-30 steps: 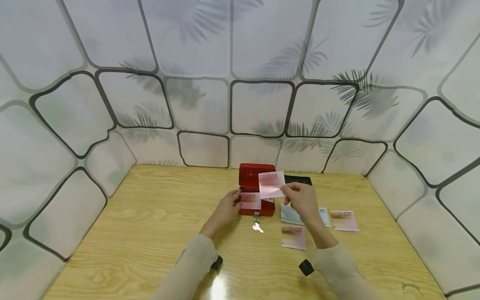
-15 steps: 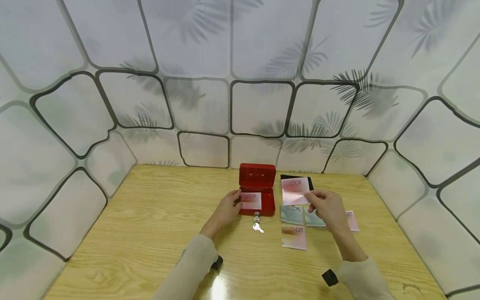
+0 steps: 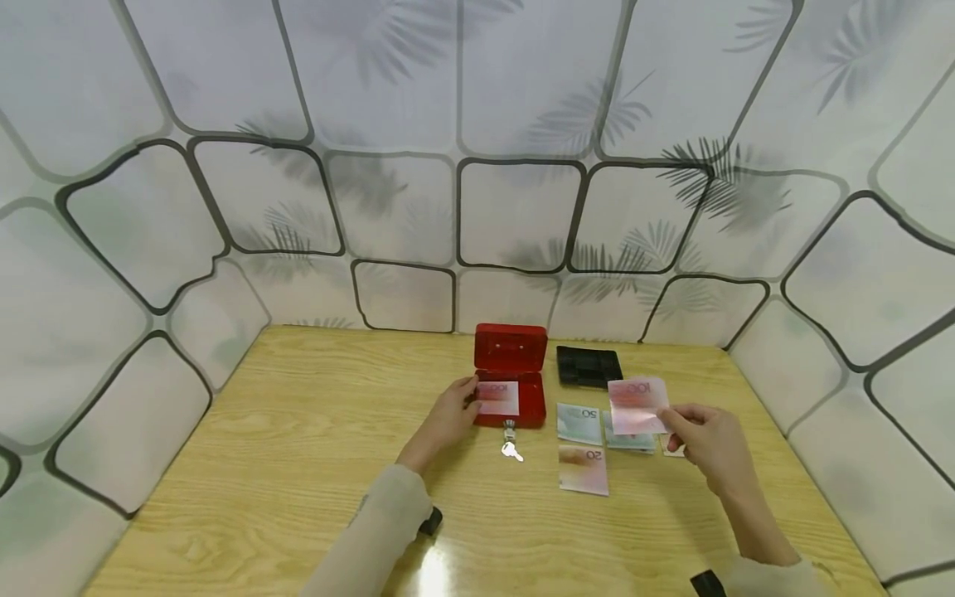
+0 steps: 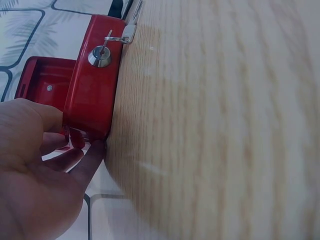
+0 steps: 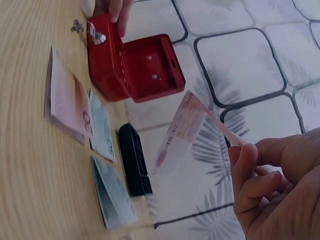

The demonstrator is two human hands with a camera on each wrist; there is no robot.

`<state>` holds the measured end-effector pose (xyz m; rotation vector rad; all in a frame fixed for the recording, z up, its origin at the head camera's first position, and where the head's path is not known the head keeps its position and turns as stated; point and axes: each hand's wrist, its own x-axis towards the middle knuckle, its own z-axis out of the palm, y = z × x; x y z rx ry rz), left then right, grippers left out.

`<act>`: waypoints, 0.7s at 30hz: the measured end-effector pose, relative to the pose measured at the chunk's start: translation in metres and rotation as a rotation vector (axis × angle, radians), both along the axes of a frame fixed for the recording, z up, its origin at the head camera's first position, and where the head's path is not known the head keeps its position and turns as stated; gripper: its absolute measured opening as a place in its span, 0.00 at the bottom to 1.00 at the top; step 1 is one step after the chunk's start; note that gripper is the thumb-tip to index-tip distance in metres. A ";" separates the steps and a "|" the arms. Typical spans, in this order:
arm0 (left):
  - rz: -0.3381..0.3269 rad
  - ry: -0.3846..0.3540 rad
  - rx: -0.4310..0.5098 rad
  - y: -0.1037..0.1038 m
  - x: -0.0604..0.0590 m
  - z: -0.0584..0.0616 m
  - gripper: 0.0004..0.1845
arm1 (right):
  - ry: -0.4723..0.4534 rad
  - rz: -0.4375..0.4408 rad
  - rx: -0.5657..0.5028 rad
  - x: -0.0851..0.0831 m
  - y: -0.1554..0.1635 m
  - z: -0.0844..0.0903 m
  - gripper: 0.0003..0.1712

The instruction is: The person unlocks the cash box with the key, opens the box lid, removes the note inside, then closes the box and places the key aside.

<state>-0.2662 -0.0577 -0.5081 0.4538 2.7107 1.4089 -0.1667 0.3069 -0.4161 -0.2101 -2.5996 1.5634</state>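
A red cash box [image 3: 511, 373] stands open at the far middle of the wooden table [image 3: 298, 431], with a pink 100 note [image 3: 498, 398] lying inside. My left hand [image 3: 470, 400] grips the box's left front corner, thumb over the rim [image 4: 75, 145]. A key [image 3: 511, 450] hangs from the front lock [image 4: 100, 56]. My right hand [image 3: 669, 419] pinches another pink 100 note [image 3: 637, 405] by its corner and holds it in the air above the notes to the right of the box. The right wrist view shows that note [image 5: 182, 130] bent and tilted.
A black tray [image 3: 588, 366] sits right of the box. Flat on the table lie a green 50 note [image 3: 579, 423], a pink 20 note [image 3: 584, 468] and another green note [image 3: 630, 441]. Patterned walls [image 3: 477, 207] close in three sides.
My right hand has carried the pink 100 note from above the box rightward and lower, over the notes on the table. The left hand has stayed on the box.
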 end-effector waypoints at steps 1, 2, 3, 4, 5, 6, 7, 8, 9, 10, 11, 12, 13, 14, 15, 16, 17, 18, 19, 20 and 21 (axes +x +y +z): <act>-0.001 0.001 -0.001 0.000 0.000 0.000 0.28 | -0.003 -0.005 -0.003 0.002 0.004 -0.001 0.21; -0.001 -0.003 -0.004 0.000 0.000 0.000 0.28 | -0.008 -0.011 -0.002 0.005 0.007 -0.002 0.22; 0.000 -0.005 -0.005 0.000 0.000 0.000 0.28 | -0.014 -0.015 -0.006 0.007 0.011 -0.003 0.22; -0.001 -0.008 -0.007 0.000 0.000 0.001 0.29 | -0.021 -0.022 -0.004 0.009 0.014 -0.003 0.22; -0.001 -0.008 -0.006 0.000 0.000 0.001 0.28 | -0.028 -0.024 0.000 0.011 0.018 -0.004 0.22; 0.000 -0.013 -0.007 0.000 0.000 0.001 0.29 | -0.036 -0.028 0.005 0.013 0.021 -0.005 0.22; 0.001 -0.020 -0.007 0.000 0.000 0.001 0.29 | -0.046 -0.030 0.014 0.015 0.024 -0.006 0.23; 0.001 -0.017 -0.007 0.000 0.000 0.001 0.29 | -0.055 -0.032 0.020 0.017 0.027 -0.006 0.23; 0.000 -0.013 -0.007 0.000 0.000 0.001 0.29 | -0.066 -0.030 0.028 0.019 0.030 -0.007 0.23; 0.000 -0.016 -0.007 0.000 0.000 0.001 0.29 | -0.079 -0.030 0.038 0.021 0.032 -0.007 0.24; 0.001 -0.017 -0.008 0.000 0.000 0.001 0.29 | -0.096 -0.026 0.046 0.023 0.034 -0.008 0.24; 0.002 -0.021 -0.006 0.000 0.000 0.001 0.29 | -0.111 -0.026 0.054 0.024 0.036 -0.008 0.24; 0.002 -0.021 -0.006 0.000 0.000 0.001 0.29 | -0.128 -0.024 0.065 0.026 0.038 -0.009 0.24; 0.003 -0.020 -0.005 0.000 0.000 0.001 0.29 | -0.146 -0.021 0.072 0.027 0.039 -0.010 0.23; 0.006 -0.023 -0.005 0.000 0.000 0.001 0.29 | -0.160 -0.018 0.081 0.028 0.041 -0.012 0.23; 0.008 -0.027 -0.004 0.000 0.000 0.001 0.29 | -0.172 -0.015 0.085 0.028 0.043 -0.015 0.23; 0.008 -0.025 -0.005 0.000 0.000 0.000 0.29 | -0.185 -0.014 0.090 0.029 0.045 -0.018 0.23; 0.007 -0.020 -0.004 0.000 -0.001 0.000 0.29 | -0.193 -0.013 0.092 0.029 0.046 -0.021 0.22; 0.006 -0.017 -0.004 0.000 -0.001 0.000 0.29 | -0.200 -0.011 0.091 0.029 0.047 -0.025 0.21; 0.006 -0.014 -0.003 0.000 -0.001 0.000 0.29 | -0.206 -0.008 0.088 0.029 0.047 -0.028 0.20; 0.005 -0.012 -0.002 0.000 -0.001 0.000 0.29 | -0.206 -0.002 0.091 0.030 0.047 -0.031 0.20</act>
